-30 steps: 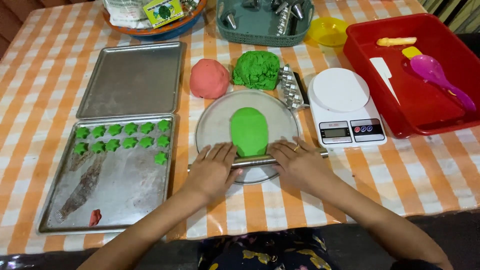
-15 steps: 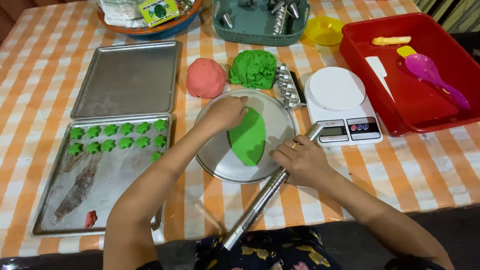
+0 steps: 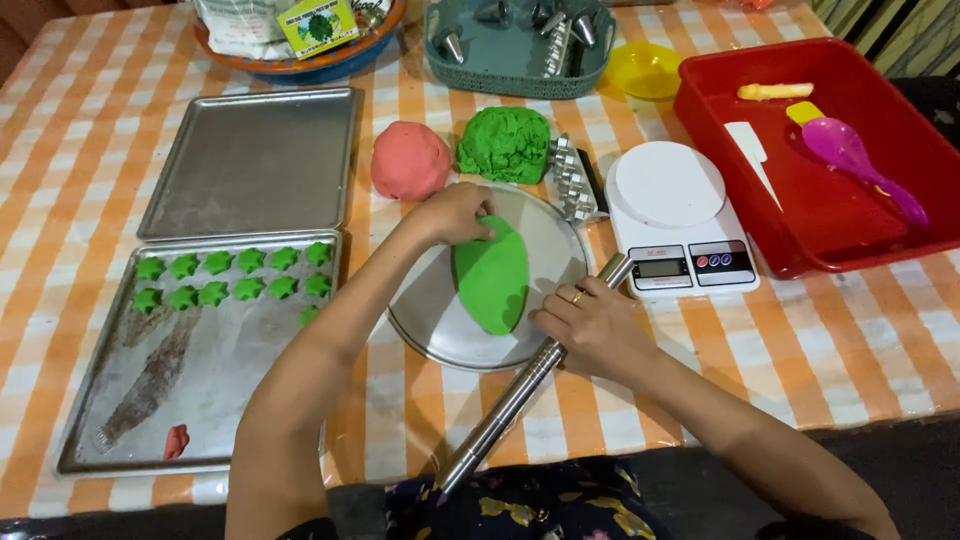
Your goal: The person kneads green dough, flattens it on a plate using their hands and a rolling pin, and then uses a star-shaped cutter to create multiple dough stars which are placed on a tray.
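The left hand (image 3: 455, 212) pinches the far edge of the flattened oval sheet of green dough (image 3: 492, 275), which lies on the round metal plate (image 3: 440, 330) on the counter; the right hand (image 3: 592, 325) is closed around the slim steel rolling pin (image 3: 520, 385), held diagonally just right of the sheet. Risk: the thin sheet may stretch or tear at the left grip if lifted while stuck to the plate. The pin's near end overhangs the counter edge and could slip if the right grip loosens.
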